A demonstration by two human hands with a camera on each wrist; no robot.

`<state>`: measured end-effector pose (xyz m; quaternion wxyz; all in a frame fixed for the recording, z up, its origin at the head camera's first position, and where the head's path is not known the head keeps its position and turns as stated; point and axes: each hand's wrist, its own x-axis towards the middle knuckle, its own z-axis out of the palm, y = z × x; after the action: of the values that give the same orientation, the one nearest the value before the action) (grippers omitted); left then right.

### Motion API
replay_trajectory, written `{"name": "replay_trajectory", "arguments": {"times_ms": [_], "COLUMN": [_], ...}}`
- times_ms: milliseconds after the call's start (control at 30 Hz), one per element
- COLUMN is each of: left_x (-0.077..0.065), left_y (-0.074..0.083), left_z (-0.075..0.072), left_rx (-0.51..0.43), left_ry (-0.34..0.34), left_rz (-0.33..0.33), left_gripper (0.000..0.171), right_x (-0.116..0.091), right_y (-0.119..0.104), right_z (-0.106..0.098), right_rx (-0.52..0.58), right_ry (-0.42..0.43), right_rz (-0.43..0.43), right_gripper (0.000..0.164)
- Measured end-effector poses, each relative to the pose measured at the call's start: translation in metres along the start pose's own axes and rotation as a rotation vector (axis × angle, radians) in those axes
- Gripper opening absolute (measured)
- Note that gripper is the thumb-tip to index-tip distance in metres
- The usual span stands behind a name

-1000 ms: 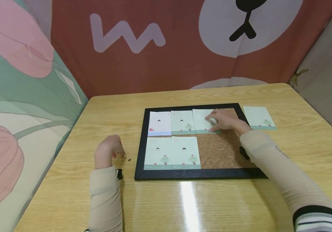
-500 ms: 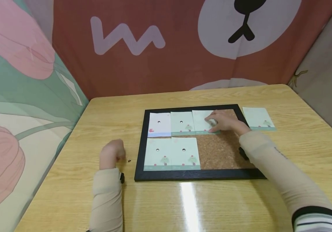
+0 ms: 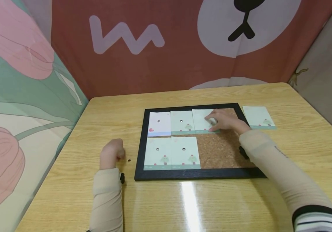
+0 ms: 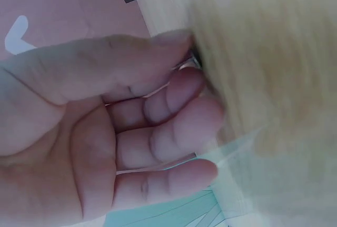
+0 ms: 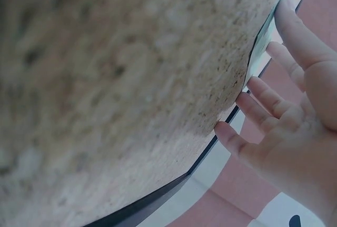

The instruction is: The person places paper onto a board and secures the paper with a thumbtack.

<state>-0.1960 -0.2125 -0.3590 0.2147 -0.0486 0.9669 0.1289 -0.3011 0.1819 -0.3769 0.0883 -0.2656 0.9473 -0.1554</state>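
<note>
My left hand (image 3: 111, 154) is low over the table, left of the framed corkboard (image 3: 221, 149). In the left wrist view its thumb and index finger pinch a small metallic thumbtack (image 4: 196, 58), mostly hidden by the fingertips. Another thumbtack (image 3: 129, 160) lies on the table just right of that hand. My right hand (image 3: 226, 120), fingers spread, rests on a pale green paper card (image 3: 199, 116) at the top of the board; no tack shows on the card's visible part. In the right wrist view, some fingertips touch the card and others the cork.
Several cards sit on the board, each with a tack: a lilac one (image 3: 159, 129) and green ones, such as the lower-left card (image 3: 154, 158). Bare cork shows at lower right. The black frame (image 3: 189, 174) edges the board. A loose green card (image 3: 257, 116) lies right of it.
My left hand has shifted slightly right and covered the spot where a second tack lay; its fingers have drawn together. The right hand and card stay in place.
</note>
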Motion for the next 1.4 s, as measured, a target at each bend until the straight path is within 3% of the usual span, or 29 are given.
{"name": "replay_trajectory", "arguments": {"times_ms": [167, 433, 767, 1000, 1400], "left_x": [0.000, -0.001, -0.001, -0.001, 0.000], "left_y": [0.000, 0.000, 0.002, 0.007, 0.011], "left_z": [0.000, 0.000, -0.001, -0.002, -0.002], "left_rx": [-0.056, -0.038, 0.074, 0.036, 0.030], "left_ry": [-0.018, -0.032, 0.041, 0.052, 0.125], "left_rz": [-0.008, 0.002, -0.012, -0.035, -0.023], "left_gripper": [0.029, 0.033, 0.024, 0.033, 0.019], "right_x": [0.001, 0.000, 0.000, 0.000, 0.000], "right_y": [0.001, 0.000, 0.001, 0.001, 0.004], "right_z": [0.000, 0.001, 0.000, 0.000, 0.000], "right_rx": [0.003, 0.034, 0.026, 0.012, 0.032], "right_ry": [0.003, -0.025, -0.019, -0.020, -0.007], "right_rz": [0.019, 0.082, 0.057, 0.052, 0.060], "right_gripper": [0.058, 0.064, 0.063, 0.064, 0.065]}}
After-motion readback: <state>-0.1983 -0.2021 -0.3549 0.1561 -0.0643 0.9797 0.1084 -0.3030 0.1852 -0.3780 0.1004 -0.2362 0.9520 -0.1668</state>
